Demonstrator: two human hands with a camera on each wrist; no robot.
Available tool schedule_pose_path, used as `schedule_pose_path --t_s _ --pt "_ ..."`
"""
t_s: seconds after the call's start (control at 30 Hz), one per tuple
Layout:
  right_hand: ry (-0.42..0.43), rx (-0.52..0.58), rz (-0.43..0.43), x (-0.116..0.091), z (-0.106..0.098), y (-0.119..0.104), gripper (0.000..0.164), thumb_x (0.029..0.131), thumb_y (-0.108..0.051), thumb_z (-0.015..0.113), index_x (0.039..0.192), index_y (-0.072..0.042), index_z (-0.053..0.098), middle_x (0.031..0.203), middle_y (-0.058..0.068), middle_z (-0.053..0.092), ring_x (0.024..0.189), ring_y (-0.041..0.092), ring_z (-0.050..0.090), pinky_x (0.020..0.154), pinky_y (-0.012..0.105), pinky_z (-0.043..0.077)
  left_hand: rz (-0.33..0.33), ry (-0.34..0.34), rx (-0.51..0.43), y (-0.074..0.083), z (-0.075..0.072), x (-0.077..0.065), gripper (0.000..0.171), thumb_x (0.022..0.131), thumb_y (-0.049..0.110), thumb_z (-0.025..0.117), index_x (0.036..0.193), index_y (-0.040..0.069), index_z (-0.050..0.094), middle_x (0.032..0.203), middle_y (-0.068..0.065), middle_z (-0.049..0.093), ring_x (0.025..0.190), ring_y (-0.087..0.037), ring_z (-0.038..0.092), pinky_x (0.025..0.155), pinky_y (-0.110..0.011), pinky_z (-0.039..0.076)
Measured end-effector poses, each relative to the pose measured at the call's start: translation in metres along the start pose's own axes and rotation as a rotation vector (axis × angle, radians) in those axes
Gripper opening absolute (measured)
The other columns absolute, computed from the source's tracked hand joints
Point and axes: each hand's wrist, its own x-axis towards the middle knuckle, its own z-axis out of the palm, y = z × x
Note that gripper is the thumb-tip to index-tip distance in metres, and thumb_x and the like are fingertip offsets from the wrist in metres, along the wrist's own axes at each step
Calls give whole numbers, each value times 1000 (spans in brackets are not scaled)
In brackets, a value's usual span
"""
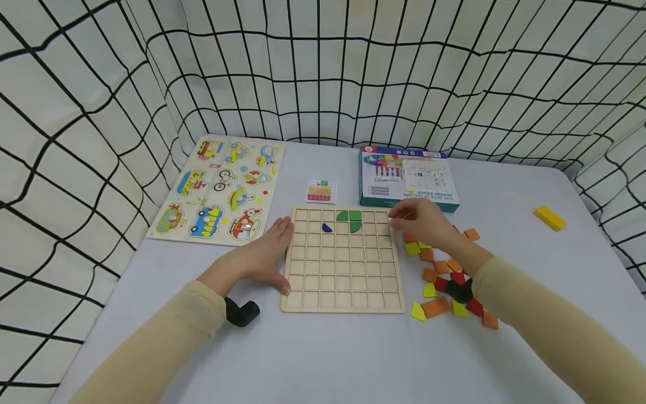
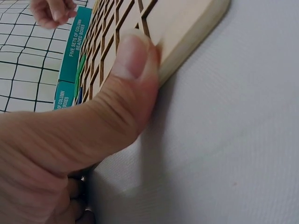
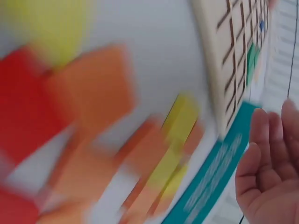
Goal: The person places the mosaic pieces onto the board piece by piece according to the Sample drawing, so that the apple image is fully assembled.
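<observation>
A wooden grid board (image 1: 343, 269) lies in the middle of the table. Near its top edge sit 3 green pieces (image 1: 355, 216) with rounded sides, and a small dark blue piece (image 1: 327, 228) is left of them. My left hand (image 1: 264, 255) rests along the board's left edge, its thumb (image 2: 131, 58) touching the rim near the lower corner. Over the board's upper right edge hovers my right hand (image 1: 421, 221), fingers loosely bent; I see nothing between them in the right wrist view. Loose orange tiles (image 1: 435, 307), yellow tiles (image 1: 460, 308) and red tiles (image 1: 474, 306) are scattered below it.
Behind the board are a small printed card (image 1: 321, 191) and a teal-sided box (image 1: 409, 177). A picture puzzle board (image 1: 217, 191) lies at the back left. A yellow block (image 1: 550, 217) is far right. Black netting (image 1: 333, 81) surrounds the table's back and sides.
</observation>
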Motion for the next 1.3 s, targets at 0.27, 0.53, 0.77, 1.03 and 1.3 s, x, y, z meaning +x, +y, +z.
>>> schedule_pose_path --t_s 0.27,0.53,0.77,1.03,1.3 --pt "-18 -114 7 -48 -36 53 31 98 -18 69 126 -6 69 119 15 72 108 29 64 84 30 60 5 -1 0 0 -1 1 138 69 40 95 158 -13 4 169 -30 -5 158 -45 -5 130 -54 6" --pt "-49 -187 21 -93 -49 96 27 93 -18 75 119 -9 73 111 11 72 102 25 59 72 24 57 12 7 -3 -1 -4 0 138 68 39 95 157 -15 5 168 -33 -4 158 -47 -4 130 -56 6" --pt "-6 -256 1 -123 -37 114 27 86 -22 82 109 -10 75 97 0 71 95 20 59 70 23 55 23 3 -7 1 -3 2 138 68 39 95 157 -15 5 168 -33 -4 158 -47 -5 130 -56 6" --pt "54 -376 -4 -127 -27 119 34 83 -25 86 106 -3 75 88 -1 69 89 21 57 64 23 53 12 -5 -8 2 -1 2 138 68 40 95 157 -15 4 168 -33 -4 157 -48 -4 130 -56 7" --pt "57 -271 58 -131 -26 119 28 86 -15 82 108 -4 69 95 4 70 90 21 61 63 20 55 11 -5 -10 2 -2 1 137 69 39 94 157 -16 4 168 -33 -4 157 -47 -5 129 -56 7"
